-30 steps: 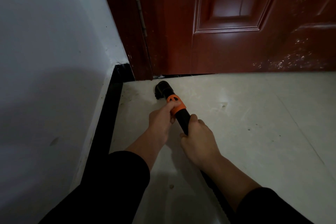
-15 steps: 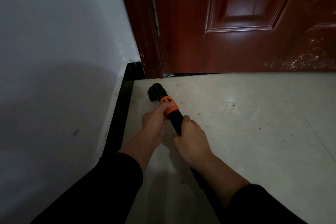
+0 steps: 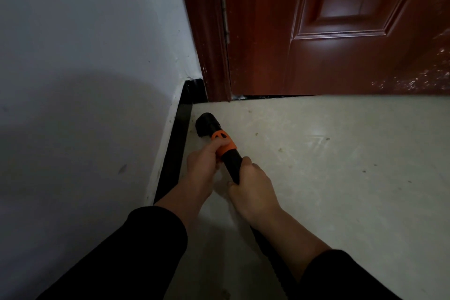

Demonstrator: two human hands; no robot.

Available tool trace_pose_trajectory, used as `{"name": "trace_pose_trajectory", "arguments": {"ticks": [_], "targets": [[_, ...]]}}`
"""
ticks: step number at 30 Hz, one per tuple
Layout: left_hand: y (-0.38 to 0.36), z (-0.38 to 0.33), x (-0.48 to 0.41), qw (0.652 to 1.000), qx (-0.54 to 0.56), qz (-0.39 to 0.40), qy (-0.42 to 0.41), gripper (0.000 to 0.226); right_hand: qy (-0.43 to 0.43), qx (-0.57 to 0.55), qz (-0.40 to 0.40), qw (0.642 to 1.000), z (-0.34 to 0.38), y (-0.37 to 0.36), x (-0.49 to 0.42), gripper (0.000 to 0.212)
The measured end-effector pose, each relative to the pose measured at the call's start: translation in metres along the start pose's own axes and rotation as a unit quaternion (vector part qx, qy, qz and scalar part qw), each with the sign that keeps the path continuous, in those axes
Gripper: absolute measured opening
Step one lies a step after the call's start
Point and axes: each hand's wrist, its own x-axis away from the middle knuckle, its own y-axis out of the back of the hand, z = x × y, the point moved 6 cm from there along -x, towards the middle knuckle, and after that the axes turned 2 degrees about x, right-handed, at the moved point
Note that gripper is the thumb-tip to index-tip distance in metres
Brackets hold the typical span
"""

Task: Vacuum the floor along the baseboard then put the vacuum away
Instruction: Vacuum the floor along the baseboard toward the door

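A black vacuum tube with an orange collar lies low over the pale floor. Its round black brush head sits on the floor close to the black baseboard, near the corner by the door. My left hand grips the tube at the orange collar. My right hand grips the black tube just behind it. The rest of the tube runs back under my right forearm and is mostly hidden.
A grey-white wall rises on the left above the baseboard. A dark red door and its frame close off the far side. Small specks of debris dot the floor to the right.
The brush head has slid left across the floor, from near the door gap toward the baseboard. Both hands kept their grip and moved with it.
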Motion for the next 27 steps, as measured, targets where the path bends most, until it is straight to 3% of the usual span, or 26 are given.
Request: {"name": "trace_pose_trajectory", "arguments": {"ticks": [6,10,21,27], "targets": [[0.009,0.003,0.010,0.999,0.022,-0.036,0.000,0.027,0.001,-0.015,0.025,1.000,0.002,-0.004,0.008,0.033],[0.012,0.002,0.022,0.999,0.027,-0.036,0.000,0.016,-0.004,-0.028,0.038,0.999,0.003,-0.006,0.013,0.034],[0.019,0.002,0.023,0.998,0.037,-0.058,-0.001,0.051,-0.009,-0.026,0.042,0.999,0.007,-0.008,0.017,0.033],[0.018,-0.003,0.017,0.999,0.029,-0.043,-0.006,0.049,-0.005,-0.030,0.028,0.999,0.008,-0.011,0.010,0.033]]}}
